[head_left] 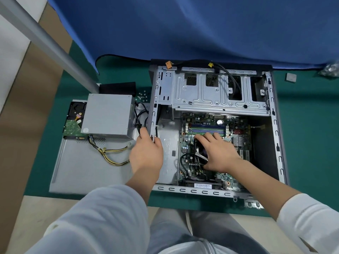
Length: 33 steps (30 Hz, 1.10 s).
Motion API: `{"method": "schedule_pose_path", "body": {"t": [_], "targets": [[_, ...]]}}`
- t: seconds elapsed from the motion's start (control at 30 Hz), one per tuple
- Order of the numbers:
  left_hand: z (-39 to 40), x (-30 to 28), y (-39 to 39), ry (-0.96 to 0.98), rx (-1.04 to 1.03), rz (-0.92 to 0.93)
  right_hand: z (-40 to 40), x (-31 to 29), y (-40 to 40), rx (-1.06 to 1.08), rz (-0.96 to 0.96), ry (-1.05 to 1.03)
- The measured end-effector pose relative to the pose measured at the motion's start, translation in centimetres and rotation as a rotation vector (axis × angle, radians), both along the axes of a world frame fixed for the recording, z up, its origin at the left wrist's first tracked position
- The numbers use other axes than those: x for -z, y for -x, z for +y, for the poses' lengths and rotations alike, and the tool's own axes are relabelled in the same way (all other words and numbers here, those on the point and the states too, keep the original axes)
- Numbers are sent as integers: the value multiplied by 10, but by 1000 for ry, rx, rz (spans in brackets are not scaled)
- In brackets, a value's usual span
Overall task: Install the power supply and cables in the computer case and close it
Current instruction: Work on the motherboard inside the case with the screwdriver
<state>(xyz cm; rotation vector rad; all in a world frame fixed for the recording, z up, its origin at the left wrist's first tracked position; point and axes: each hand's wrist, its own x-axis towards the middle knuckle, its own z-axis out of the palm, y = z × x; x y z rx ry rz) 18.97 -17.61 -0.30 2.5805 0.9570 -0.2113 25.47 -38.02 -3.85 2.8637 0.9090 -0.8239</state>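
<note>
The open grey metal computer case (211,92) is laid on its side on the green tabletop (302,134), so the green motherboard (236,143) is exposed from above. Its left wall is gripped by the left hand (146,153), fingers curled over the edge, seemingly for steadiness. The right hand (218,153) is rested on the board, fingers spread. The grey boxy power supply (108,116) is left outside on the detached grey side panel (82,171), just beside the left fingers, untouched
</note>
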Motion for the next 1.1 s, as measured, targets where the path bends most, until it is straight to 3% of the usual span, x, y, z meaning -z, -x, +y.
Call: {"method": "schedule_pose_path", "body": {"t": [1.1], "targets": [[-1, -2, 1, -9, 0, 24, -5, 1, -1, 10, 61, 27]]}}
